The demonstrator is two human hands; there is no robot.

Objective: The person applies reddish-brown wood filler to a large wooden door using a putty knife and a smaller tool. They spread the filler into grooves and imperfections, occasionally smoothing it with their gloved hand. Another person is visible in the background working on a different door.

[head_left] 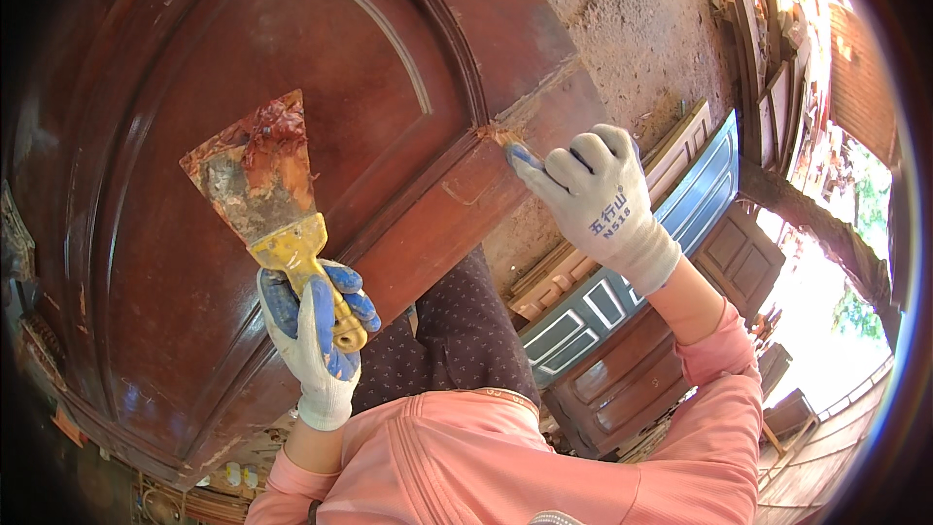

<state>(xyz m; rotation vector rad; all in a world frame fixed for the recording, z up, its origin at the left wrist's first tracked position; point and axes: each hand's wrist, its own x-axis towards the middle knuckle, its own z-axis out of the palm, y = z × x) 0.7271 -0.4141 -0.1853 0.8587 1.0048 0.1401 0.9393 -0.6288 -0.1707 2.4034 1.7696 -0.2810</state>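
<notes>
A large reddish-brown wooden door point(194, 68) with an arched panel fills the left and middle of the view. My left hand point(311, 335), in a white glove with blue palm, grips the yellow handle of a wide putty knife point(258, 180). Its blade points up and carries a lump of reddish-brown filler. My right hand point(598, 199), in the same kind of glove, presses its fingertip against the door's edge point(501, 136), where a bit of orange filler shows. Pink sleeves cover both my arms.
Several other wooden doors point(622, 331), one blue-grey, lie stacked on the ground at the right. Bare dirt ground point(641, 29) lies beyond the door. More timber frames point(768, 68) lean at the upper right.
</notes>
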